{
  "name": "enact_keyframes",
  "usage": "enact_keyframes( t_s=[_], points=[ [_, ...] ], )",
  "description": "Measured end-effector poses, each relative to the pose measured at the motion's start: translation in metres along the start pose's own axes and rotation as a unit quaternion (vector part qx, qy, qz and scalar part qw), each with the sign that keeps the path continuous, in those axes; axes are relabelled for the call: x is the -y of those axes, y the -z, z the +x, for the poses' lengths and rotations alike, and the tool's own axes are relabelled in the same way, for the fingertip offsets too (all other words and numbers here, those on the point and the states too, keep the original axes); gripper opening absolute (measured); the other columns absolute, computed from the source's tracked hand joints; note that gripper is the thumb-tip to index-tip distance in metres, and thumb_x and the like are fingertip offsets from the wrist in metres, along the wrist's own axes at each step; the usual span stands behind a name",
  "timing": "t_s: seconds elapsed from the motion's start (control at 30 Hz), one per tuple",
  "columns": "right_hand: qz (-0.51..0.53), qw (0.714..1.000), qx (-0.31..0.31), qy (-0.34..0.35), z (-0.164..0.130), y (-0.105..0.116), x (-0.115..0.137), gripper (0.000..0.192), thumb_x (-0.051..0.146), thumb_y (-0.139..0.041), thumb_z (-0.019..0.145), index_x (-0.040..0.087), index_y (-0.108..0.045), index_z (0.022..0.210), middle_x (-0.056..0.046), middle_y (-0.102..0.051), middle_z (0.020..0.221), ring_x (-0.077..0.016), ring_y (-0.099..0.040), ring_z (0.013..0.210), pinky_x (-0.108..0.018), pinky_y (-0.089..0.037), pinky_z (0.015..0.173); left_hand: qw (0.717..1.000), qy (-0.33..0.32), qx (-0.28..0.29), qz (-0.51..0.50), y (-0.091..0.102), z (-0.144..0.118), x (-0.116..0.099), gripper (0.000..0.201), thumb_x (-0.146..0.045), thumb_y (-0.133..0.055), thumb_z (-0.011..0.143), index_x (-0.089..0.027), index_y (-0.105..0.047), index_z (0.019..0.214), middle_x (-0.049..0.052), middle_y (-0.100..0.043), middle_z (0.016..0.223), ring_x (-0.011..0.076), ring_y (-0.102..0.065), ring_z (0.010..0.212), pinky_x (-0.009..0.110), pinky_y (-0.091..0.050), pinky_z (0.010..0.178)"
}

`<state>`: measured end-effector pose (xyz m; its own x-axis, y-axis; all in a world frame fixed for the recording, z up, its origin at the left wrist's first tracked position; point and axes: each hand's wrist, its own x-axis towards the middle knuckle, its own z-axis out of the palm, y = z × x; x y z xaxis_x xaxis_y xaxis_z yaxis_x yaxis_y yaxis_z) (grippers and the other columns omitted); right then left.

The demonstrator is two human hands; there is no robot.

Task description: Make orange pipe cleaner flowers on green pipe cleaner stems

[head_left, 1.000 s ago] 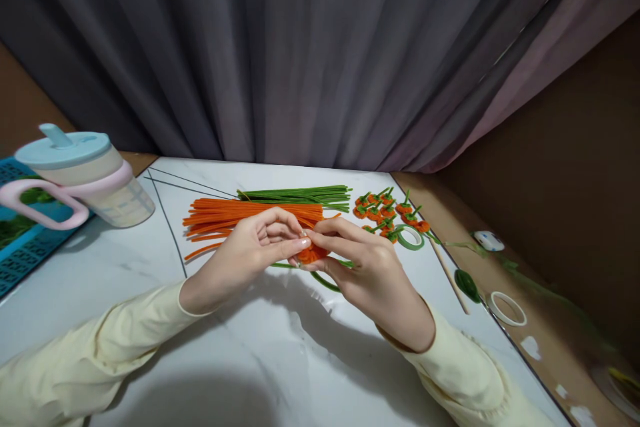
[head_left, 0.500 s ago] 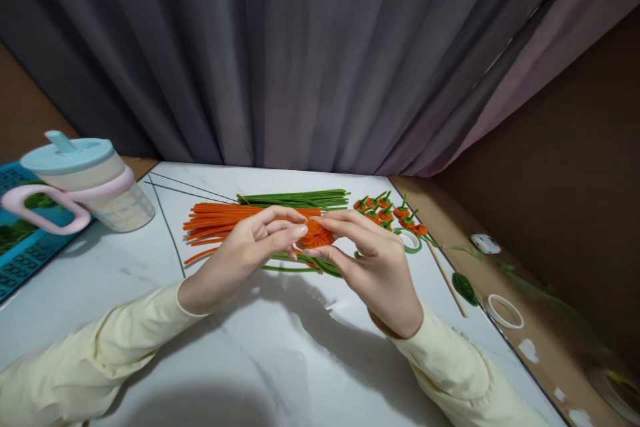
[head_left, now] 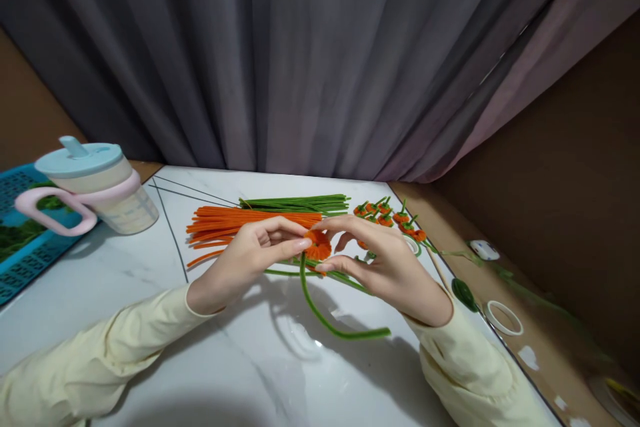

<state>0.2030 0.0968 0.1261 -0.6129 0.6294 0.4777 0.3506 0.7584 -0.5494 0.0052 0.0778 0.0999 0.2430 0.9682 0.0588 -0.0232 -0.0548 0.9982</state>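
Orange pipe-cleaner coil: small fuzzy orange disc (head_left: 318, 245), held just above the white marble-patterned bench (head_left: 150, 320), between both hands at mid-bench.
Left hand: (head_left: 245, 260) fingers narrowed, thumb and forefinger pinching the left edge of the coil.
Right hand: (head_left: 393, 267) thumb below and forefinger above, pinching the right edge of the coil; remaining fingers loosely curled.
Green stem: fuzzy green pipe-cleaner length (head_left: 325, 310) hangs from under the coil, curves down and to the right, free end lying on the bench.
Change over last second: coil was tucked low between the fingertips with the stem mostly hidden; now the coil is turned face-up to the camera and the stem has swung forward into full view. Head view has also shifted slightly.
Reading: judged as inspection or shaping of a coil already joined to its stem.
Stock, orange: bundle of straight orange pipe cleaners (head_left: 235, 221) lying behind the left hand.
Stock, green: bundle of straight green pipe cleaners (head_left: 300, 203) just beyond the orange.
Finished pieces: cluster of small orange coils with green stems (head_left: 390, 217) behind the right hand.
Bench left: pale drinking cup with blue lid and pink handle (head_left: 95, 187).
Bench right edge: white tape ring (head_left: 505, 317).
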Motion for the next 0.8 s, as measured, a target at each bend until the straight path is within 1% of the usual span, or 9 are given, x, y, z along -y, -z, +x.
enact_keyframes(
  t_s=[0.1,0.2,0.27,0.3,0.37,0.43,0.53,0.67,0.8],
  points=[
    [0.015,1.0,-0.013,0.022,0.0,-0.008,-0.001,0.022,0.028,-0.063,0.081,0.016,-0.057,0.099,-0.006,-0.066,0.093,-0.0119,-0.062,0.074,-0.022,-0.052,0.063,1.0,-0.005,0.012,0.003,-0.001,-0.001,0.0,0.014,-0.029,-0.064,0.079,-0.018,-0.068,0.088,0.003,-0.07,0.084,0.0161,-0.066,0.079,0.026,-0.054,0.071],
    [-0.004,0.998,-0.05,0.047,-0.001,-0.013,-0.002,0.021,0.025,-0.064,0.081,0.015,-0.056,0.098,-0.005,-0.065,0.088,-0.0106,-0.06,0.07,-0.021,-0.051,0.059,1.0,-0.017,0.024,-0.002,-0.002,-0.004,-0.002,0.013,-0.028,-0.064,0.079,-0.02,-0.068,0.088,0.002,-0.07,0.085,0.0154,-0.065,0.079,0.025,-0.053,0.071],
    [-0.029,0.995,-0.072,0.068,-0.002,-0.015,-0.002,0.024,0.022,-0.064,0.08,0.016,-0.053,0.1,-0.004,-0.065,0.087,-0.011,-0.059,0.072,-0.022,-0.051,0.062,0.999,-0.025,0.031,-0.007,-0.003,-0.005,-0.003,0.012,-0.027,-0.064,0.079,-0.021,-0.069,0.088,0.001,-0.07,0.086,0.0152,-0.065,0.079,0.025,-0.053,0.071],
    [-0.042,0.993,-0.074,0.079,-0.002,-0.015,-0.002,0.024,0.019,-0.063,0.081,0.016,-0.052,0.102,-0.004,-0.065,0.089,-0.0121,-0.059,0.076,-0.024,-0.051,0.066,0.999,-0.029,0.033,-0.006,-0.003,-0.005,-0.003,0.012,-0.027,-0.064,0.079,-0.022,-0.069,0.089,0.001,-0.07,0.087,0.0152,-0.065,0.08,0.025,-0.053,0.072],
    [-0.063,0.991,-0.063,0.102,-0.003,-0.015,-0.001,0.024,0.016,-0.06,0.083,0.017,-0.05,0.104,-0.007,-0.063,0.098,-0.0153,-0.058,0.089,-0.029,-0.051,0.076,0.999,-0.034,0.032,0.006,-0.003,-0.005,-0.003,0.014,-0.028,-0.062,0.081,-0.022,-0.07,0.09,0.002,-0.07,0.088,0.0157,-0.064,0.081,0.026,-0.052,0.074],
    [-0.078,0.989,-0.036,0.118,-0.003,-0.014,-0.001,0.018,0.014,-0.055,0.085,0.017,-0.049,0.102,-0.009,-0.06,0.106,-0.0175,-0.055,0.098,-0.032,-0.049,0.082,0.999,-0.032,0.03,0.025,-0.002,-0.004,-0.002,0.016,-0.03,-0.06,0.082,-0.021,-0.07,0.091,0.002,-0.07,0.089,0.0168,-0.063,0.084,0.027,-0.051,0.077],
    [-0.094,0.987,-0.016,0.126,-0.003,-0.013,-0.001,0.011,0.012,-0.05,0.088,0.016,-0.052,0.097,-0.01,-0.058,0.109,-0.0173,-0.055,0.098,-0.032,-0.049,0.082,0.998,-0.021,0.041,0.042,-0.001,-0.003,-0.003,0.021,-0.033,-0.055,0.085,-0.02,-0.07,0.091,0.002,-0.069,0.088,0.0167,-0.062,0.085,0.027,-0.049,0.078],
    [-0.093,0.985,-0.043,0.142,-0.002,-0.017,-0.004,0.011,0.01,-0.048,0.088,0.016,-0.054,0.094,-0.011,-0.059,0.107,-0.0183,-0.055,0.096,-0.034,-0.049,0.081,0.997,-0.001,0.058,0.048,0.0,-0.003,-0.004,0.023,-0.032,-0.051,0.088,-0.018,-0.068,0.089,0.001,-0.065,0.084,0.0146,-0.057,0.081,0.025,-0.044,0.075],
    [-0.068,0.986,-0.057,0.143,-0.002,-0.023,-0.006,0.011,0.008,-0.047,0.087,0.016,-0.054,0.092,-0.011,-0.06,0.102,-0.0188,-0.055,0.093,-0.035,-0.049,0.078,0.997,-0.001,0.069,0.035,0.0,-0.001,-0.002,0.022,-0.029,-0.052,0.087,-0.017,-0.067,0.077,0.0,-0.06,0.08,0.0129,-0.053,0.08,0.023,-0.041,0.075]
  ],
)
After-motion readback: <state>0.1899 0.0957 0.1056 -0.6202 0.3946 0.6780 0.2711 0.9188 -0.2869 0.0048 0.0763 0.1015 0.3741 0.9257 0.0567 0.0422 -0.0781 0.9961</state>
